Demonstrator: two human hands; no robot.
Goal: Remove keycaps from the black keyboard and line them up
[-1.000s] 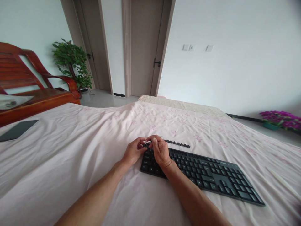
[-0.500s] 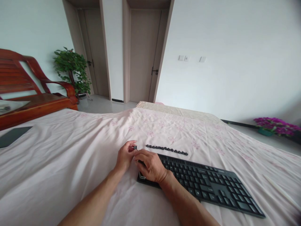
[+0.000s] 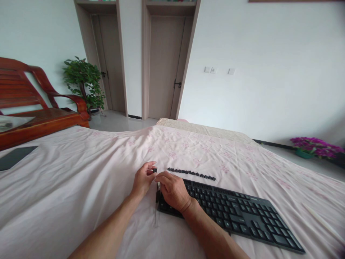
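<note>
Between the thumb and fingers of my left hand [image 3: 142,179] is a small black keycap [image 3: 155,170]. My right hand [image 3: 174,189] is closed around a wire keycap puller [image 3: 157,196], whose dark middle and thin wires hang down past the fingers; its upper part is hidden by them. That hand sits over the left end of a black keyboard [image 3: 237,212], covering some of its keys. Just beyond the keyboard's back edge, several black keycaps [image 3: 191,173] lie in a row on the cloth.
A pale pink flowered sheet [image 3: 107,162] with folds spreads under everything. A dark flat object [image 3: 16,157] lies at the far left. Past the bed stand a wooden bench [image 3: 40,108], a green plant [image 3: 83,81] and purple flowers [image 3: 315,145]. A pale thin stick [image 3: 320,217] lies right of the keyboard.
The keycap puller has swung from over the keyboard's left corner to hang down at its left edge. The keycap in my left hand has turned a little.
</note>
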